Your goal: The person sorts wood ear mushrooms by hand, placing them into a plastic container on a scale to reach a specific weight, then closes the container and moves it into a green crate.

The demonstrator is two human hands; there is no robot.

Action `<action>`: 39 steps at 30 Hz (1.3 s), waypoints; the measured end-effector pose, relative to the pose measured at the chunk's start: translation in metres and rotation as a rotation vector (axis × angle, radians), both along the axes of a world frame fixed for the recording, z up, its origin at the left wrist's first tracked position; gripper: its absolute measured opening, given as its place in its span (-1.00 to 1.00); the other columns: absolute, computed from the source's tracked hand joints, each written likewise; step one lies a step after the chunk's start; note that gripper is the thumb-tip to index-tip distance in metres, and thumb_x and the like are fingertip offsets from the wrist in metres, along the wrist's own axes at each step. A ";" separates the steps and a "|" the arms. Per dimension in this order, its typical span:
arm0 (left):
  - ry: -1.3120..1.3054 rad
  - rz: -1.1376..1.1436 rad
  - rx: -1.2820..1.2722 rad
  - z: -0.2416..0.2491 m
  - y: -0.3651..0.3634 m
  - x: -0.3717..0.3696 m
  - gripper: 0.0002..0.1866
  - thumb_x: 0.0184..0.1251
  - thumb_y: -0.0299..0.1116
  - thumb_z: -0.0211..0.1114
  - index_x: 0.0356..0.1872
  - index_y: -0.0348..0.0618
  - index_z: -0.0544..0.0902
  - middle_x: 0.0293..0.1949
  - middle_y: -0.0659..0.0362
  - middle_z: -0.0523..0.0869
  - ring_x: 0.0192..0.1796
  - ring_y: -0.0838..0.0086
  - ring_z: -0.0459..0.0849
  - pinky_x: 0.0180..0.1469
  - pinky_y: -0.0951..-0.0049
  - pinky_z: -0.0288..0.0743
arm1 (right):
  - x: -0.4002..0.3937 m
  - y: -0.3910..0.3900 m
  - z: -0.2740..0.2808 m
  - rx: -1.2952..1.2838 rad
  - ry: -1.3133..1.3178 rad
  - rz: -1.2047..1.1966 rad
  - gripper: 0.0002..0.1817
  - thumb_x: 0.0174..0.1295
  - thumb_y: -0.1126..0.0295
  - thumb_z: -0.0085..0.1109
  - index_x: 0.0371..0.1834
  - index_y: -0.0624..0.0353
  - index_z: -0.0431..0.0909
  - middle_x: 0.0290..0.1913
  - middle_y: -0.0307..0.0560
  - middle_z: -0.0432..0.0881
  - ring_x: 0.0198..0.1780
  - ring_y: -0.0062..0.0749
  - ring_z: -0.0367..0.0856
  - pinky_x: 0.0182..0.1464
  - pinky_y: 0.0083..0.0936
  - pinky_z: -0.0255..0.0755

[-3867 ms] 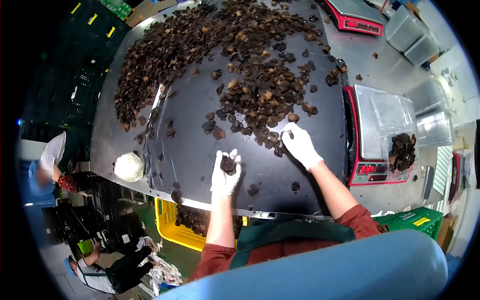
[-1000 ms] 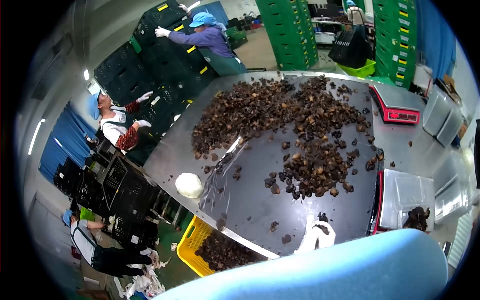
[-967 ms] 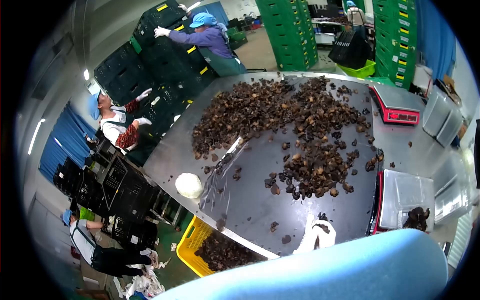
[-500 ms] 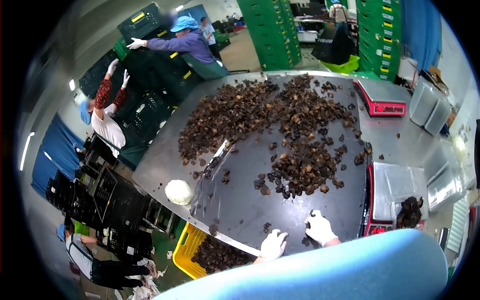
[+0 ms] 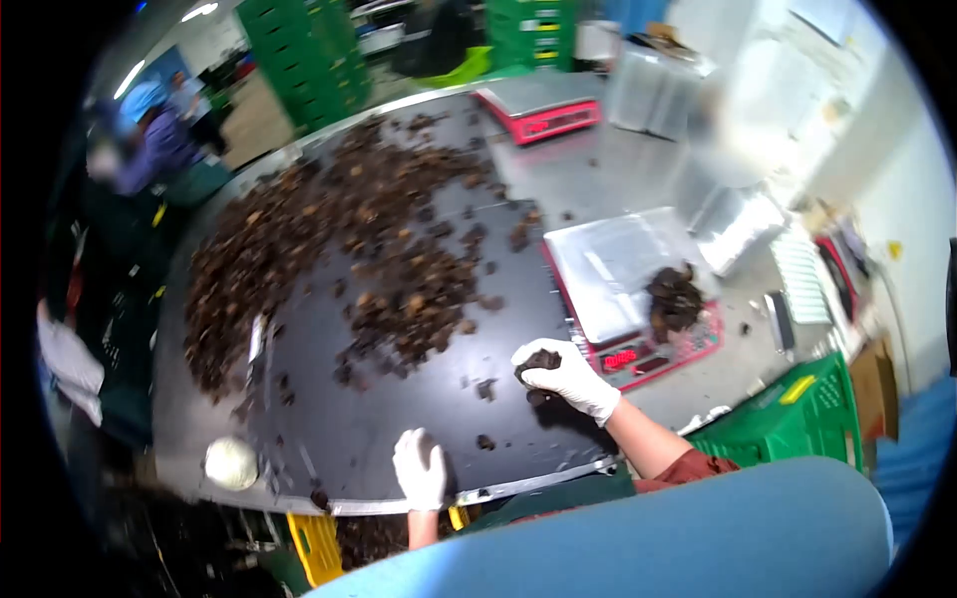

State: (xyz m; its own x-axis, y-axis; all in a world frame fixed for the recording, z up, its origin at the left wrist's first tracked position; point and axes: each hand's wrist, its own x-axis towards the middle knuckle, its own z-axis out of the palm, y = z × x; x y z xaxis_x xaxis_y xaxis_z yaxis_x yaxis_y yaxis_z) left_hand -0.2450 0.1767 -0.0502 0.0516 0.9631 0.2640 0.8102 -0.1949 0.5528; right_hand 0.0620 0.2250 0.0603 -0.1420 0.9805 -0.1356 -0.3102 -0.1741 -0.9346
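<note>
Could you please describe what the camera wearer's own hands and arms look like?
The left hand and right hand wear plain white gloves, without visible markings. A dark red sleeve covers part of the right arm; no left sleeve shows.

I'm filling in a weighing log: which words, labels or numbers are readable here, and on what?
Nothing reads for certain.
Near scale, lit display: red digits, too blurred.
Far scale, front panel: too blurred.
Green crate, yellow label: too blurred.
Stacked crates, small labels: too small.
</note>
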 end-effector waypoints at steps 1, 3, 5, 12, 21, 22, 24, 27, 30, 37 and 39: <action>-0.019 -0.002 0.001 -0.001 0.000 0.004 -0.53 0.13 -0.35 0.35 0.10 -0.17 0.54 0.14 -0.11 0.50 0.17 -0.02 0.47 0.24 0.09 0.34 | 0.022 -0.001 0.007 0.165 -0.103 -0.036 -0.81 0.20 0.47 0.27 -0.12 0.17 0.59 -0.31 -0.19 0.62 -0.39 -0.58 0.57 -0.38 -0.58 0.52; -0.027 -0.010 -0.023 -0.012 0.004 0.005 -0.47 0.13 -0.33 0.37 0.16 -0.21 0.51 0.24 -0.16 0.41 0.25 -0.05 0.39 0.29 0.06 0.29 | 0.069 -0.007 0.047 0.468 -0.657 -0.305 -0.78 0.00 0.50 0.34 -0.24 0.19 0.61 -0.23 -0.26 0.60 -0.19 -0.57 0.55 -0.09 -0.57 0.43; -0.021 -0.045 -0.056 -0.002 0.008 0.021 -0.44 0.13 -0.33 0.38 0.19 -0.21 0.48 0.27 -0.15 0.37 0.30 -0.04 0.35 0.33 0.06 0.25 | 0.117 -0.010 0.060 0.421 -0.725 -0.495 -0.80 -0.01 0.54 0.30 -0.27 0.20 0.59 -0.21 -0.23 0.58 -0.13 -0.54 0.53 -0.02 -0.58 0.39; -0.151 -0.383 0.019 0.033 0.044 0.129 -0.40 0.12 -0.28 0.41 0.22 -0.16 0.46 0.28 -0.17 0.36 0.29 -0.05 0.36 0.31 0.07 0.29 | 0.203 -0.005 0.017 0.761 -1.501 -0.156 -0.57 0.03 0.23 0.38 -0.01 0.06 0.59 0.10 -0.05 0.52 0.08 -0.12 0.51 0.15 -0.23 0.40; -0.267 -0.850 -0.026 0.095 0.079 0.308 0.00 -0.05 0.02 0.52 0.36 -0.31 0.25 0.26 -0.29 0.32 0.32 -0.19 0.30 0.32 -0.04 0.27 | 0.221 -0.010 -0.006 0.718 -1.324 -0.138 -0.64 0.32 0.27 0.08 0.18 -0.02 0.51 0.23 -0.07 0.52 0.36 -0.13 0.34 0.42 -0.01 0.04; -0.239 -0.851 0.025 0.094 0.081 0.320 0.03 -0.05 0.04 0.51 0.39 -0.30 0.21 0.28 -0.30 0.29 0.34 -0.20 0.28 0.33 -0.06 0.25 | 0.224 -0.008 -0.007 0.717 -1.273 -0.159 -0.66 0.33 0.28 0.08 0.16 -0.02 0.52 0.22 -0.07 0.54 0.37 -0.13 0.33 0.43 0.00 0.02; -0.181 -0.846 0.129 0.092 0.085 0.342 0.09 -0.04 0.08 0.49 0.44 -0.29 0.12 0.33 -0.31 0.23 0.37 -0.20 0.24 0.35 -0.10 0.21 | 0.228 -0.011 0.005 0.646 -1.322 -0.242 -0.64 0.37 0.19 0.01 0.17 0.00 0.52 0.22 -0.06 0.54 0.40 -0.04 0.27 0.45 0.04 -0.05; -0.188 -0.832 0.106 0.092 0.086 0.366 0.13 0.00 0.11 0.45 0.46 -0.35 0.04 0.41 -0.35 0.10 0.43 -0.23 0.14 0.42 -0.13 0.06 | 0.231 -0.010 0.015 0.517 -1.470 -0.301 -0.55 0.37 0.05 -0.04 0.22 0.00 0.50 0.30 -0.02 0.47 0.45 0.09 0.15 0.47 0.12 -0.18; 0.090 -0.819 0.117 0.095 0.087 0.378 0.11 0.06 0.22 0.33 0.38 -0.55 0.12 0.38 -0.39 0.17 0.43 -0.23 0.15 0.45 -0.12 0.00 | 0.231 -0.007 -0.003 0.362 -1.626 -0.167 -0.32 0.27 0.00 0.05 0.43 0.02 0.24 0.44 0.16 0.22 0.46 0.16 0.09 0.47 0.18 -0.20; 0.028 -0.942 0.068 0.094 0.132 0.360 0.03 -0.07 0.09 0.49 0.34 -0.40 0.26 0.31 -0.25 0.31 0.39 -0.14 0.25 0.42 -0.03 0.16 | 0.237 -0.003 0.009 0.375 -1.228 -0.187 -0.14 0.19 -0.15 0.15 0.46 0.11 0.17 0.42 0.16 0.24 0.47 0.13 0.10 0.50 0.01 -0.17; -0.039 -0.983 -0.025 0.100 0.137 0.353 0.09 -0.15 0.05 0.54 0.40 -0.30 0.22 0.34 -0.24 0.26 0.41 -0.15 0.21 0.42 -0.02 0.15 | 0.237 -0.004 0.016 0.383 -0.981 -0.283 -0.18 0.17 -0.01 0.28 0.43 0.13 0.23 0.35 0.11 0.33 0.43 -0.02 0.20 0.46 -0.23 0.04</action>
State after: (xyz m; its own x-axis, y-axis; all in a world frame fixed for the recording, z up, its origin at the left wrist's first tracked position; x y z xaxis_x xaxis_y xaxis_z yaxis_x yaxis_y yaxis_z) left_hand 0.1082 0.3140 0.0494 0.8243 0.5015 0.2628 0.2746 -0.7600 0.5891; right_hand 0.2986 0.2208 0.0762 0.0991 0.9620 0.2545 0.6171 0.1412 -0.7741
